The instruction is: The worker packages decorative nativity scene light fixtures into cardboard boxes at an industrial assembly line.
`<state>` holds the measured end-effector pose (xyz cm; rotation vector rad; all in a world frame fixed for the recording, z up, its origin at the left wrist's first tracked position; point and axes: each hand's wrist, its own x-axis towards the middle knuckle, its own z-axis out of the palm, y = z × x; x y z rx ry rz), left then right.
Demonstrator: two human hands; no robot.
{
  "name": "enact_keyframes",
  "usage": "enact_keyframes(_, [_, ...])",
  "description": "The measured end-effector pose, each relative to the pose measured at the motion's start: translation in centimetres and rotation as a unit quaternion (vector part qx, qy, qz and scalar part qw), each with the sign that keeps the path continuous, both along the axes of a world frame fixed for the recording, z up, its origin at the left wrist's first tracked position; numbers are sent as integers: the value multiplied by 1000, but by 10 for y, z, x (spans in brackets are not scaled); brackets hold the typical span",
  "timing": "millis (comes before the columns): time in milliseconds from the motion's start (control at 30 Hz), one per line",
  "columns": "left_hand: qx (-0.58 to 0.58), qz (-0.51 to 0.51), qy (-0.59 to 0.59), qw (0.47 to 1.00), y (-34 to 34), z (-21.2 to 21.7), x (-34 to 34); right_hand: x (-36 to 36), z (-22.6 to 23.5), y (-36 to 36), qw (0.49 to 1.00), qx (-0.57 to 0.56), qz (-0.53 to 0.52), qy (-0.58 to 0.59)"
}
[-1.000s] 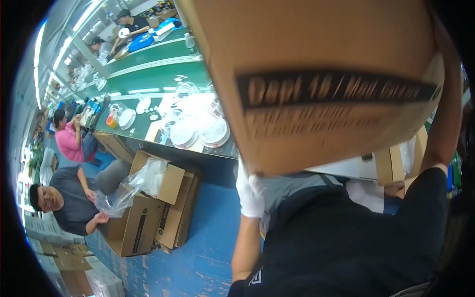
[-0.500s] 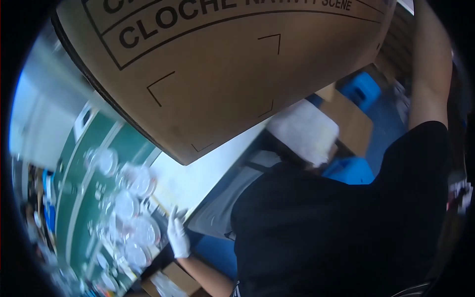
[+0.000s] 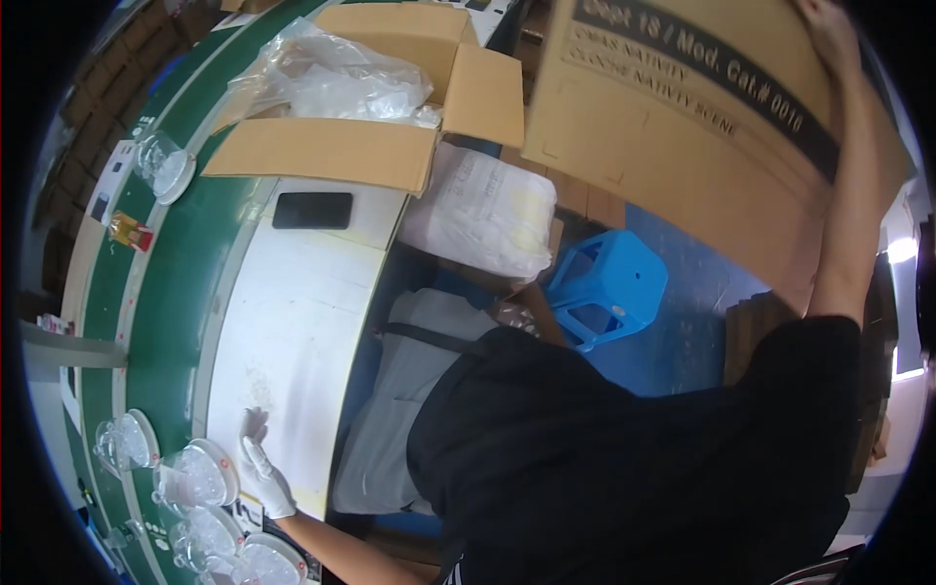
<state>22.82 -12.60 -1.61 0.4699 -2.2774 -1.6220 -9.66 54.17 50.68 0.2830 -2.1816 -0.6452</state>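
Observation:
My right hand [image 3: 834, 34] is raised at the upper right, closed on the upper edge of a large brown cardboard box [image 3: 663, 146] with dark printing. The box hangs tilted beside my right arm. My left hand [image 3: 263, 473], in a white glove, is over the near end of a white tabletop [image 3: 292, 341] with its fingers stretched out and nothing in it. Close by it stand several clear plastic domes on round white bases [image 3: 200, 473]. Where my right fingers meet the box is partly cut off by the rim.
An open carton [image 3: 322, 151] with clear plastic bagging [image 3: 341, 83] stands at the table's far end, near a black phone [image 3: 312, 211]. A green conveyor belt [image 3: 171, 322] runs along the left. Beyond my lap are a white wrapped bundle [image 3: 483, 210] and a blue stool [image 3: 614, 283].
The cardboard box has swung from across the upper middle to the upper right. The view has turned, bringing the open carton and phone into sight. My left hand stays open by the domes.

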Motion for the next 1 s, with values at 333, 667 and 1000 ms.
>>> enact_keyframes(333, [-47, 27, -142, 988, -3, 28, -37, -80, -236, 159, 943, -195, -166, -215])
enact_keyframes(667, [-169, 98, -280, 940, -27, 59, 25, -111, -492, 236, 933, -148, -146, -295])
enact_keyframes(1000, [-227, 21, -315, 921, 40, 38, 14, -74, -541, 177, 931, -150, -86, -323])
